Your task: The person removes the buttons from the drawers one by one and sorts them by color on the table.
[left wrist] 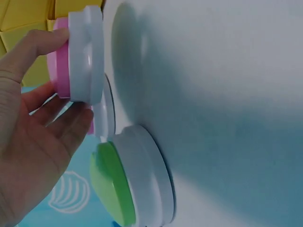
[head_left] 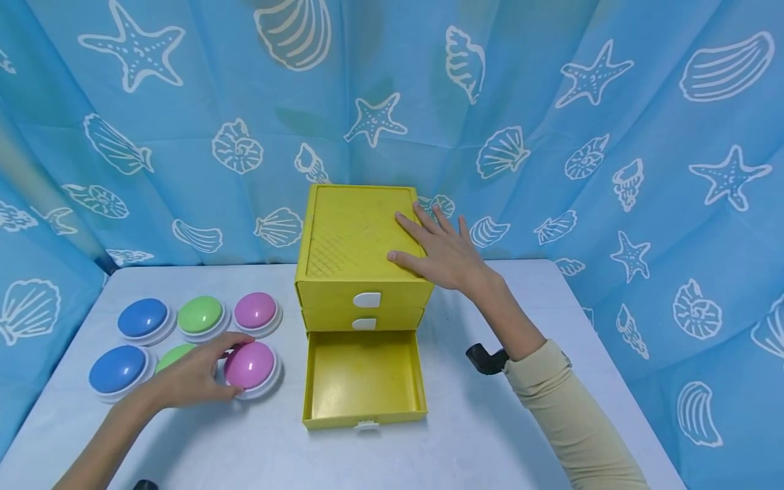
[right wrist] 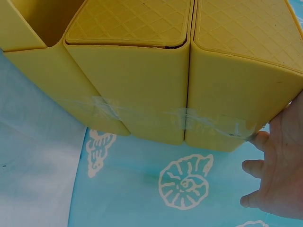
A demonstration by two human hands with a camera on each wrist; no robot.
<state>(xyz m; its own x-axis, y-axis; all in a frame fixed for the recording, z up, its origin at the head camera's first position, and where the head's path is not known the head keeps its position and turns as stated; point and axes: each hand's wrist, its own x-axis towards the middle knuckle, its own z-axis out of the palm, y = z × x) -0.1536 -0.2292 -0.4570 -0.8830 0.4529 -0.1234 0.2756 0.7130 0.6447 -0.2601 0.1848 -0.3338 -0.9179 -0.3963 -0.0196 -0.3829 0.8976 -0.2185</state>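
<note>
My left hand grips a pink dome button with a white round base, thumb on the near side and fingers on the far side. In the left wrist view the base of this pink button is tipped up on edge, with a shadow beside it on the table. My right hand rests, fingers spread, on the right edge of the top of a yellow drawer unit. Its bottom drawer is pulled out and holds nothing; the two upper drawers are closed.
Beside and behind the left hand stand another pink button, a green button, a partly covered green one and two blue buttons. The white table meets a blue shell-patterned curtain. Clear tape runs along the unit's side.
</note>
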